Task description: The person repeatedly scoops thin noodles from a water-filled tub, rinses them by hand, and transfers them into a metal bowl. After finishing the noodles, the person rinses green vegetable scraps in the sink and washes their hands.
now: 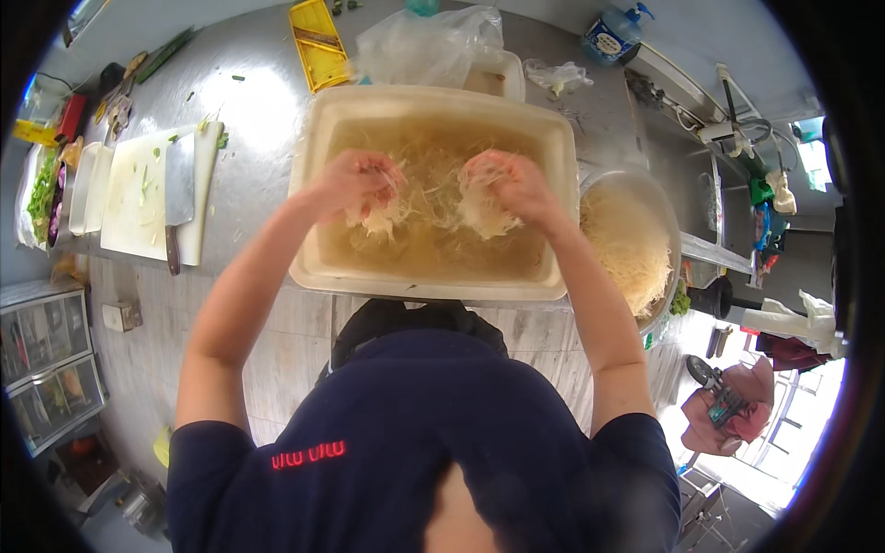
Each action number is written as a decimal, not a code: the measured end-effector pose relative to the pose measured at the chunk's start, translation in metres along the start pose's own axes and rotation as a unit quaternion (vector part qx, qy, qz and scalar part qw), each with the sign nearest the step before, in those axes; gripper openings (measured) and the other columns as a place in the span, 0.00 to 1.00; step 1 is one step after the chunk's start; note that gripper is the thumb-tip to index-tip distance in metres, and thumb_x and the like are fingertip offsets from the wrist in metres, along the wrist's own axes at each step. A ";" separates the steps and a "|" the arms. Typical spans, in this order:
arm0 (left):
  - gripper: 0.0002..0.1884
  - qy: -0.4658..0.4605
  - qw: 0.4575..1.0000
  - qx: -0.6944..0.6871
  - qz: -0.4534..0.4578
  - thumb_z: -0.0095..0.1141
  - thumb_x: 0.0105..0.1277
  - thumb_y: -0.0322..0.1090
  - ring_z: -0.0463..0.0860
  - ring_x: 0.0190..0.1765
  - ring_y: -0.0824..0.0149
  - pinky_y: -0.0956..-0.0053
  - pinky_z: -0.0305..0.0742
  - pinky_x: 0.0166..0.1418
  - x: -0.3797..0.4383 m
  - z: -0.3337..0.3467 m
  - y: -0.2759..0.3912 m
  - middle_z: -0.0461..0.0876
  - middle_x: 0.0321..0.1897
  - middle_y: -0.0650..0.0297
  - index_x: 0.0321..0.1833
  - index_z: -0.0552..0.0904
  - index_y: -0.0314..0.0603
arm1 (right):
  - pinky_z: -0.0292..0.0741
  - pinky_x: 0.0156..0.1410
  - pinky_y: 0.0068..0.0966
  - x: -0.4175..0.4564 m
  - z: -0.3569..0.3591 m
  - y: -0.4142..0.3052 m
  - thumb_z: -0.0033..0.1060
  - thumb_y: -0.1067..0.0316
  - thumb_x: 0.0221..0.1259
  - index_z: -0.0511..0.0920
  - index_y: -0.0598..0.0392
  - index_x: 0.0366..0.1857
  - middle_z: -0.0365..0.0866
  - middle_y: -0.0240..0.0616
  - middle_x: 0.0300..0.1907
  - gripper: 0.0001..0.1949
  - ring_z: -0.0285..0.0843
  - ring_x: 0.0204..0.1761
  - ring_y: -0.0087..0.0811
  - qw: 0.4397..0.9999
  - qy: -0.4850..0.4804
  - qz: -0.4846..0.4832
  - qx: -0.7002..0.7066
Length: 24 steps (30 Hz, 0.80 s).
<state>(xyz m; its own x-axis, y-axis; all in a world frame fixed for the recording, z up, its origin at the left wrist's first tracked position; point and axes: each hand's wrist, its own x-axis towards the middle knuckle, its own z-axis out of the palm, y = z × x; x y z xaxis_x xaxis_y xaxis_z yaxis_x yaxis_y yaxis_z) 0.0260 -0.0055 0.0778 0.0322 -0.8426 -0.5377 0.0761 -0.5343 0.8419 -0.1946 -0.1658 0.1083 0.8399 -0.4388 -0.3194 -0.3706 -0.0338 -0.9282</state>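
Note:
A large cream plastic tub (435, 287) of cloudy brownish liquid stands at the counter's near edge, with pale thin shreds in it. Over its left half my left hand (370, 180) is closed round a clump of pale shreds (380, 225) that hangs below the fingers. My right hand (501, 181) grips another clump of shreds (487, 211) over the right half, a short way apart from the left. To the right, partly behind my right forearm, a round metal bowl (676, 242) holds a heap of pale yellow shreds (626, 249).
On the left, a cleaver (180, 181) lies on a white cutting board (128, 186) with green scraps. A yellow slicer (319, 45), a clear plastic bag (429, 45) and a pale container (515, 76) are behind the tub. A sink (681, 159) and a blue pump bottle (608, 38) are at right.

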 end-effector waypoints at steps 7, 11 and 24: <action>0.14 0.052 0.975 -0.212 0.032 0.40 0.71 0.31 0.80 0.41 0.71 0.78 0.74 0.33 -0.022 0.018 0.059 0.80 0.39 0.63 0.56 0.73 0.38 | 0.73 0.48 0.28 0.002 -0.001 0.027 0.48 0.77 0.52 0.78 0.53 0.42 0.79 0.43 0.41 0.13 0.77 0.43 0.40 0.907 0.097 -0.134 -0.388; 0.16 0.094 0.983 -0.142 0.062 0.42 0.68 0.30 0.77 0.41 0.73 0.80 0.74 0.37 -0.015 0.009 0.076 0.77 0.41 0.63 0.58 0.72 0.37 | 0.73 0.50 0.29 0.004 -0.002 0.010 0.49 0.76 0.49 0.77 0.54 0.44 0.79 0.44 0.43 0.15 0.77 0.46 0.43 0.913 0.141 -0.115 -0.366; 0.16 0.031 0.959 -0.157 0.232 0.39 0.68 0.25 0.64 0.22 0.82 0.88 0.53 0.19 -0.027 0.007 0.172 0.73 0.28 0.69 0.57 0.71 0.31 | 0.73 0.40 0.24 0.046 0.020 -0.025 0.53 0.72 0.56 0.76 0.59 0.43 0.78 0.32 0.35 0.11 0.74 0.39 0.26 0.997 -0.026 -0.077 0.004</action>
<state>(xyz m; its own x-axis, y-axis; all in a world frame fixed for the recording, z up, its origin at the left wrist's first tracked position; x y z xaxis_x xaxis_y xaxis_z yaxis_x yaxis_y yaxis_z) 0.0316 -0.0746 0.2372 0.1939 -0.9739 -0.1183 0.3355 -0.0475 0.9408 -0.1382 -0.1672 0.1130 0.9065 -0.3811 -0.1819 -0.2324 -0.0905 -0.9684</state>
